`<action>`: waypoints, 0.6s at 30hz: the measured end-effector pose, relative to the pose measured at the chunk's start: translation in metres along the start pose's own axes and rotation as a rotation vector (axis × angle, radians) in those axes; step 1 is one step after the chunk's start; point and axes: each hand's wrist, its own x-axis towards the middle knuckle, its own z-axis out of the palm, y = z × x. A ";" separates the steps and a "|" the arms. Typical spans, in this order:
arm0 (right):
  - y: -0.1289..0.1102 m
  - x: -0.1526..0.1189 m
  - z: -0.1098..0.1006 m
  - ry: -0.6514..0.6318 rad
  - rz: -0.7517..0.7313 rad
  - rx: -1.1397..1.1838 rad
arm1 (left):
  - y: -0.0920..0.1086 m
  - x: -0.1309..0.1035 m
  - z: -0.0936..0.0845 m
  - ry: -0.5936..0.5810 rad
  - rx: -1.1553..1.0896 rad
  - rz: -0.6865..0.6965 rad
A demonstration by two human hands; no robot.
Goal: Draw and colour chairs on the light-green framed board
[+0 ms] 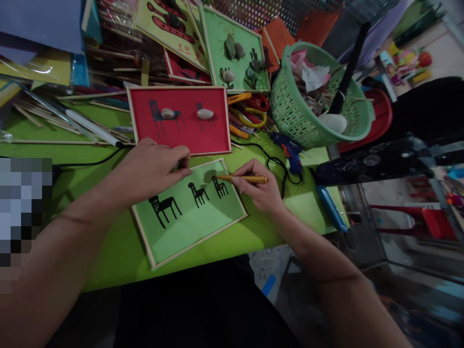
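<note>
Black chairs are drawn on a green board [188,232] framed with thin wooden strips. It lies tilted near the table's front edge. My right hand [261,191] is closed around a gold marker pen [253,179], whose tip meets the smallest chair drawing [220,187] on the right. My left hand [155,166] rests over the board's upper left edge, fingers curled and thumb near the fingertips. Whatever may be in that pinch is mostly hidden. Just behind, a red framed board [181,137] carries two chair drawings with a pebble stuck on each.
A green basket [290,121] holding scraps stands at the back right. Beside it lie a blue glue gun [292,152] with a black cord and yellow-handled scissors [255,118]. Wooden sticks [47,116] pile up at left. Another green board [213,36] bears stone figures.
</note>
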 end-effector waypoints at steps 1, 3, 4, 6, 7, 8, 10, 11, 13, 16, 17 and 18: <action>0.000 0.000 0.000 -0.001 0.002 0.001 | 0.000 0.000 0.000 0.002 -0.005 -0.004; 0.000 0.000 -0.001 -0.009 0.010 0.004 | 0.000 0.000 0.000 0.003 -0.008 -0.009; -0.001 0.000 -0.001 -0.009 0.014 0.002 | 0.000 0.000 0.000 0.003 -0.005 -0.010; -0.002 0.000 -0.001 -0.004 0.021 -0.002 | 0.000 0.000 0.000 0.001 0.008 -0.002; -0.002 0.000 -0.001 -0.001 0.027 -0.005 | 0.000 0.000 0.000 -0.001 0.015 0.002; -0.002 0.000 -0.001 0.001 0.033 -0.007 | 0.001 0.000 0.000 -0.001 0.019 0.003; -0.003 0.000 -0.001 0.004 0.038 -0.012 | 0.001 0.000 -0.001 -0.001 0.013 0.000; -0.003 0.000 -0.001 0.001 0.036 -0.015 | 0.001 0.000 -0.001 0.000 0.008 -0.005; -0.004 0.000 -0.001 -0.007 0.021 -0.016 | 0.001 0.000 0.000 0.002 0.006 -0.007; -0.004 0.000 -0.001 -0.034 0.016 0.005 | -0.002 0.000 0.003 0.009 0.020 0.005; -0.004 0.000 -0.001 -0.038 0.022 0.010 | -0.002 0.000 0.003 0.014 0.022 0.008; -0.004 0.000 0.000 -0.041 0.027 0.013 | -0.003 0.000 0.003 0.017 0.022 0.007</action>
